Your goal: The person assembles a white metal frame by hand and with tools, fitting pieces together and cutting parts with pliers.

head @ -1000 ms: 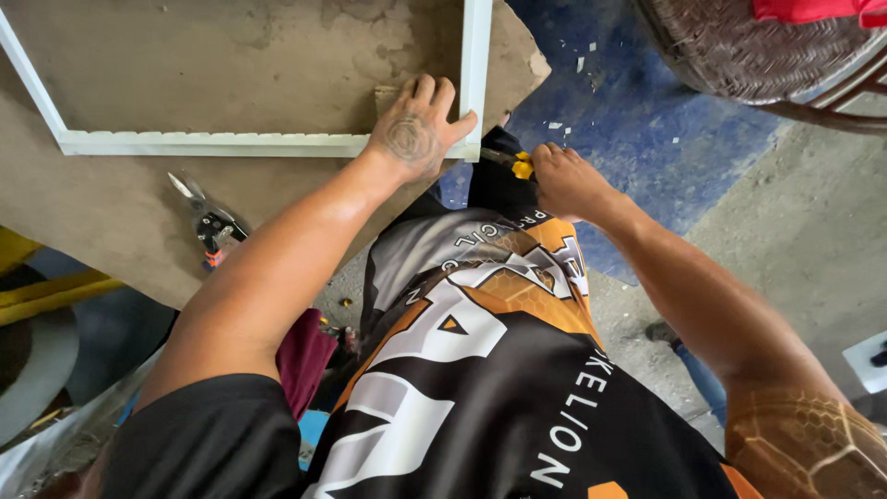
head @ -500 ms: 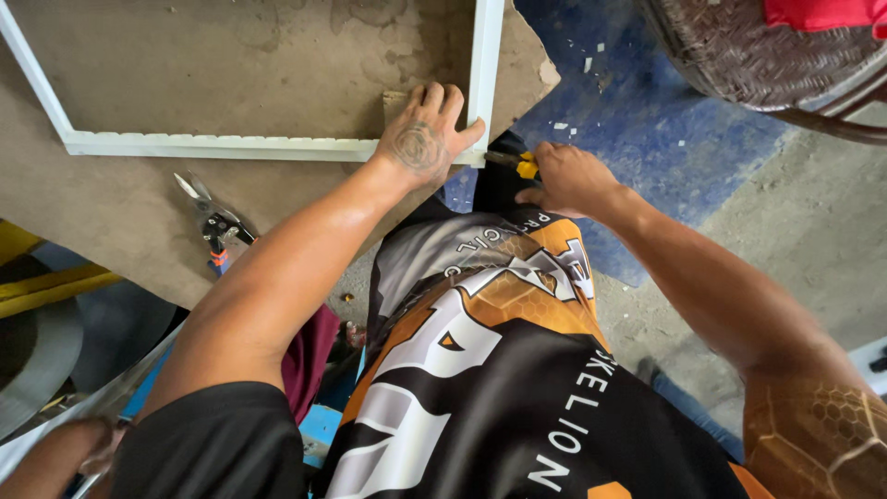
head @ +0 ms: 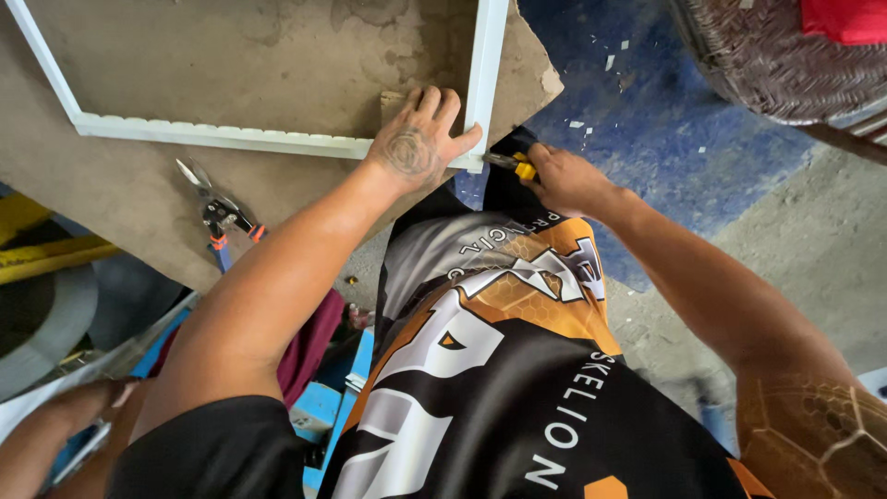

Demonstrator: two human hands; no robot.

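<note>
Head view: left hand (head: pixel 420 139) pressing flat, fingers spread, on the corner of the white-painted thin metal frame (head: pixel 231 137) lying on the brown worn board (head: pixel 139 194). Right hand (head: pixel 564 177) closing around a yellow-handled tool (head: pixel 517 166) at that same corner. Frame likely handling light, stiff along its rails yet bendable; best holding near the corner joint. Red-handled metal snips (head: pixel 217 217) lying nearby on the board.

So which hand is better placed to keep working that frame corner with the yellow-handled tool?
Probably the right hand: it grips the yellow-handled tool, tip at the white frame corner. The left hand lies flat, pinning the frame to the board.
</note>
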